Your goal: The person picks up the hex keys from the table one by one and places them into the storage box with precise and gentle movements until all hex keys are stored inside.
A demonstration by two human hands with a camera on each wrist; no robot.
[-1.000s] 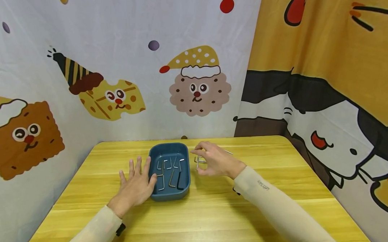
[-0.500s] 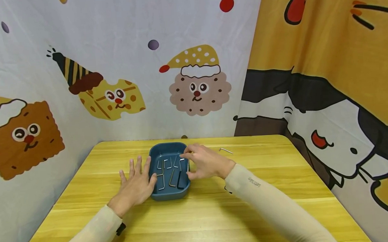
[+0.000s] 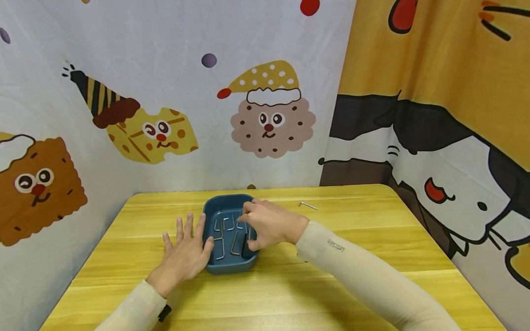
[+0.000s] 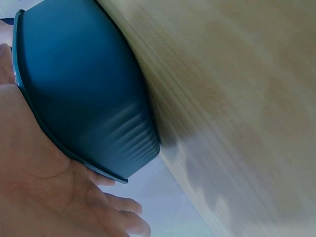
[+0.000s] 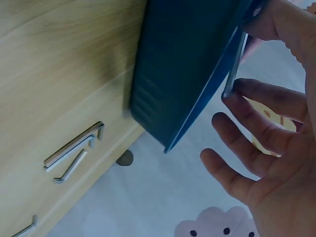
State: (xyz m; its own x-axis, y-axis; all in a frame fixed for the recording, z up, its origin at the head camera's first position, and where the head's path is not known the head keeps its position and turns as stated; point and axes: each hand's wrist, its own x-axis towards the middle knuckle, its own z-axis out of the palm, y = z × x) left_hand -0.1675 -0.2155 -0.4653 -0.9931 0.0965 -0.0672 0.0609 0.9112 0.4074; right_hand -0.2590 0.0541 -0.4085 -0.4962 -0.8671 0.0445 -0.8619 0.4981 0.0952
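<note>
A blue tray (image 3: 231, 268) stands on the table with several L-shaped hex keys inside, among them a bronze one (image 3: 235, 243) and a black one (image 3: 244, 248). My left hand (image 3: 184, 253) rests against the tray's left side, fingers spread and straight, thumb at the rim; the left wrist view has the palm (image 4: 44, 168) along the tray wall (image 4: 84, 74). Over the tray's right edge, my right hand (image 3: 274, 222) pinches a silver hex key (image 5: 236, 64) between thumb and fingertips. Its upper end in the right wrist view is hidden by the thumb.
One silver hex key (image 3: 308, 205) lies on the table (image 3: 340, 261) at the back right. A few more hex keys (image 5: 71, 148) lie right of the tray in the right wrist view. A printed curtain (image 3: 175, 41) hangs behind the table.
My right hand has moved left from the table beside the tray to over its right edge, carrying a hex key. My left hand stays at the tray's left side.
</note>
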